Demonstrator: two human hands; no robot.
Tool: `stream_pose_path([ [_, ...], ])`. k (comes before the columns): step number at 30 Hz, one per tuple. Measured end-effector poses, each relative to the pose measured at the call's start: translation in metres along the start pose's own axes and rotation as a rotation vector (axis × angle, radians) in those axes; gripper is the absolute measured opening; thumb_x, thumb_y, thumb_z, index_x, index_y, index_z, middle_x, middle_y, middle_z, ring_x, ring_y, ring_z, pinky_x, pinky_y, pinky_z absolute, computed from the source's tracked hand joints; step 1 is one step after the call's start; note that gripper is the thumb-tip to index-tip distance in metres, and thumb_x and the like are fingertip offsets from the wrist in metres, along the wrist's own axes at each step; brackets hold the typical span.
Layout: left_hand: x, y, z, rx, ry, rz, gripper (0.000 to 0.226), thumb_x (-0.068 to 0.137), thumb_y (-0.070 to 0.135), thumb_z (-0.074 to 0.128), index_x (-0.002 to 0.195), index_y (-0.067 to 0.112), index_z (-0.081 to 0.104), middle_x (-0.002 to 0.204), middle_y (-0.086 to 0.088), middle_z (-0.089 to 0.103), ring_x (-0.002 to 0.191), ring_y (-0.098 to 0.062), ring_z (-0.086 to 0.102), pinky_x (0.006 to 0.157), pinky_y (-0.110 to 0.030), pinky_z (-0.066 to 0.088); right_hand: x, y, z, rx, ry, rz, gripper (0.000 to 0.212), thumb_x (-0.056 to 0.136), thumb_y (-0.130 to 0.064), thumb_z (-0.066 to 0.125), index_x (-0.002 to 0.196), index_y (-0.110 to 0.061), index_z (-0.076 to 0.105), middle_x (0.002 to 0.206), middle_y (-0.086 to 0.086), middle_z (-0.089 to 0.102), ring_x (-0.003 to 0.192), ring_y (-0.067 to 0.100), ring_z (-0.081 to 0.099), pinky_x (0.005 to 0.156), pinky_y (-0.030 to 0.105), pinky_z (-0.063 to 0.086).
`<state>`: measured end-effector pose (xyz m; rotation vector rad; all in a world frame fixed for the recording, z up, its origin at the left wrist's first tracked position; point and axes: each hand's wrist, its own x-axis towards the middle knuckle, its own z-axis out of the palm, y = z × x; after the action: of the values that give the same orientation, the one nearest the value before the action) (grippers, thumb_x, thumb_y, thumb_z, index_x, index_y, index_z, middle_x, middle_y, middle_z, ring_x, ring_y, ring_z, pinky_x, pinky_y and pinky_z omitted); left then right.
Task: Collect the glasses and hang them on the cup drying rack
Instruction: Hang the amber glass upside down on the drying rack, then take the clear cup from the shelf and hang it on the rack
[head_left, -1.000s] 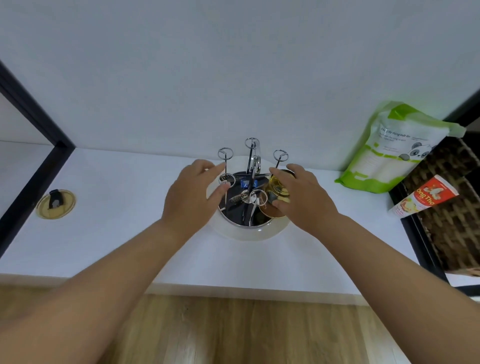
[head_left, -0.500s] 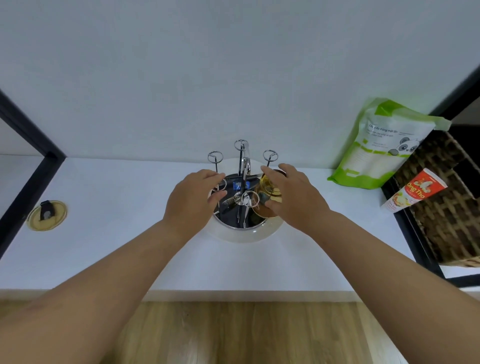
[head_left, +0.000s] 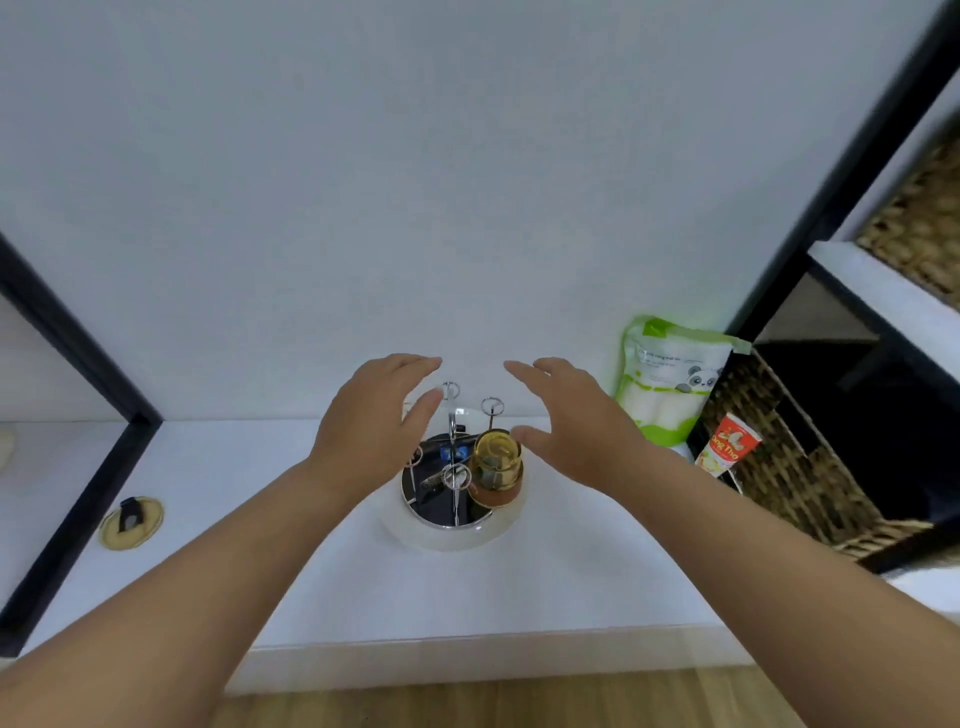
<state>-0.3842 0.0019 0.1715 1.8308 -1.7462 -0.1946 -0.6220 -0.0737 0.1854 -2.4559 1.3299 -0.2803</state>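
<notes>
Both hands have let go and lifted clear since half a second ago: the right hand, which then had its fingers around the amber glass, now hovers open just to the glass's right with fingers spread and nothing in it, while the left hand, which was steadying the cup drying rack by one of its prongs, now hangs open above the rack's left side, also empty. That glass sits upside down over a prong on the right part of the rack, its brown band low near the tray, free of both hands. Two looped prong tips show beyond it between the hands, and another loop stands in front near the rack's middle. The rack's round base rests on the white counter against the wall. Farther out, a green-and-white pouch leans at the right beside a red-and-white tube and a woven basket; a round yellowish lid lies at the left. The view has tilted upward compared with before, showing more wall.
</notes>
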Motion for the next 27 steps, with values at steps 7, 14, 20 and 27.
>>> stream_pose_path([
  [7, 0.032, 0.129, -0.141, 0.021, -0.010, 0.119, 0.044, 0.107, 0.045, 0.047, 0.148, 0.030, 0.056, 0.149, 0.009, 0.057, 0.139, -0.015, 0.047, 0.109, -0.027, 0.032, -0.040, -0.050, -0.168, -0.039, 0.170, -0.060, 0.073, 0.101, -0.041, 0.064, 0.164, -0.036, 0.028, 0.162, 0.005, 0.038, 0.147, 0.028, 0.037, 0.112, 0.042, 0.039],
  [14, 0.028, 0.255, -0.272, -0.042, 0.022, 0.217, 0.049, 0.105, 0.057, 0.042, 0.150, 0.039, 0.051, 0.153, 0.017, 0.051, 0.144, -0.008, 0.042, 0.116, -0.031, 0.033, -0.123, -0.097, -0.328, 0.037, 0.403, -0.073, 0.068, 0.101, -0.049, 0.062, 0.162, -0.038, 0.033, 0.157, -0.001, 0.044, 0.142, 0.021, 0.043, 0.111, 0.034, 0.038],
  [20, 0.003, 0.351, -0.355, -0.170, 0.066, 0.391, 0.050, 0.104, 0.058, 0.044, 0.150, 0.040, 0.050, 0.152, 0.021, 0.050, 0.142, -0.001, 0.043, 0.116, -0.032, 0.034, -0.218, -0.133, -0.423, 0.136, 0.616, -0.042, 0.061, 0.101, -0.061, 0.053, 0.157, -0.040, 0.041, 0.155, -0.007, 0.049, 0.142, 0.011, 0.044, 0.108, 0.028, 0.033],
  [27, -0.030, 0.442, -0.395, -0.318, 0.074, 0.560, 0.047, 0.106, 0.052, 0.045, 0.150, 0.037, 0.052, 0.150, 0.017, 0.053, 0.139, -0.002, 0.046, 0.109, -0.025, 0.032, -0.316, -0.159, -0.483, 0.135, 0.763, 0.008, 0.062, 0.101, -0.065, 0.048, 0.156, -0.037, 0.044, 0.153, -0.006, 0.052, 0.138, 0.012, 0.048, 0.104, 0.028, 0.035],
])
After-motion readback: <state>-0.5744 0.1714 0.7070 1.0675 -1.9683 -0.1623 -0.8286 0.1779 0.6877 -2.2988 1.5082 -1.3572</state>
